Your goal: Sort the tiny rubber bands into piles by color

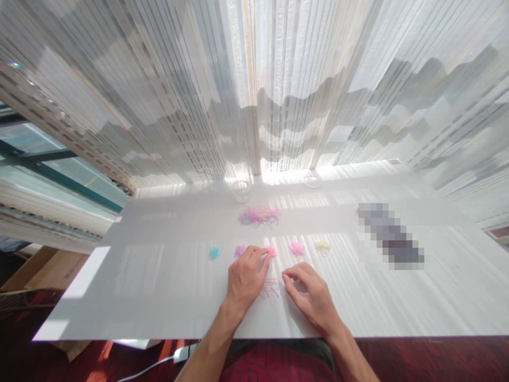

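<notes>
My left hand [247, 276] reaches over the white table with thumb and index finger closed at the edge of a small bright pink pile of rubber bands [272, 251]. What its fingertips hold, if anything, is too small to make out. A purple pile [239, 250] is partly covered by that hand. Closer to me, loose pinkish-purple rubber bands [271, 289] lie between both hands. My right hand [310, 294] rests just right of them, thumb and index finger pinched; any band in the pinch is too small to see.
In the same row lie a teal pile [214, 253], another pink pile [297, 248] and a pale yellow pile [322, 247]. Behind is a larger mixed pile [259, 216]. Two clear round containers [240, 191] stand near the curtain [254, 106]. A blurred object [392, 233] lies at right.
</notes>
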`<control>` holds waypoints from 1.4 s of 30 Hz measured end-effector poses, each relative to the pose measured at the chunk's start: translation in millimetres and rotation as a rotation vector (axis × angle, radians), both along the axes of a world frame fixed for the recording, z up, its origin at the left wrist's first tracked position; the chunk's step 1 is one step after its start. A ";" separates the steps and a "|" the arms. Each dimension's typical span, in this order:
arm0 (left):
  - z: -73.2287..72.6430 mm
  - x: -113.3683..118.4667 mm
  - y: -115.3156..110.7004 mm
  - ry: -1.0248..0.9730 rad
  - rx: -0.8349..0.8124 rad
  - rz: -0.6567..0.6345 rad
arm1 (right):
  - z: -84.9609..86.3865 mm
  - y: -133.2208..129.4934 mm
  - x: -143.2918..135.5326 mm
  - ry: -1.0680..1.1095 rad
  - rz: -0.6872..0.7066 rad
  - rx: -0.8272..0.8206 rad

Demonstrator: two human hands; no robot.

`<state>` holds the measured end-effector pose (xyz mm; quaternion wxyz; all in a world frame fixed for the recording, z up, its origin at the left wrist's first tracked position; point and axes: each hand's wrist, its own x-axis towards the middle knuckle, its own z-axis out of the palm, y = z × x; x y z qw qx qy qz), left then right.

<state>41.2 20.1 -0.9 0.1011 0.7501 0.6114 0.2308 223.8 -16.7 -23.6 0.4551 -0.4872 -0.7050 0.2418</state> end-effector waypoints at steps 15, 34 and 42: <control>0.0 6.8 13.6 0.062 -0.082 -0.043 | -0.8 -0.3 0.4 0.019 0.016 -0.015; 5.2 -13.8 -0.5 0.076 -0.090 -0.071 | 2.2 0.3 0.6 -0.008 0.014 -0.015; 0.0 -7.7 6.9 0.101 -0.038 -0.049 | 2.8 0.5 0.6 -0.018 0.009 -0.019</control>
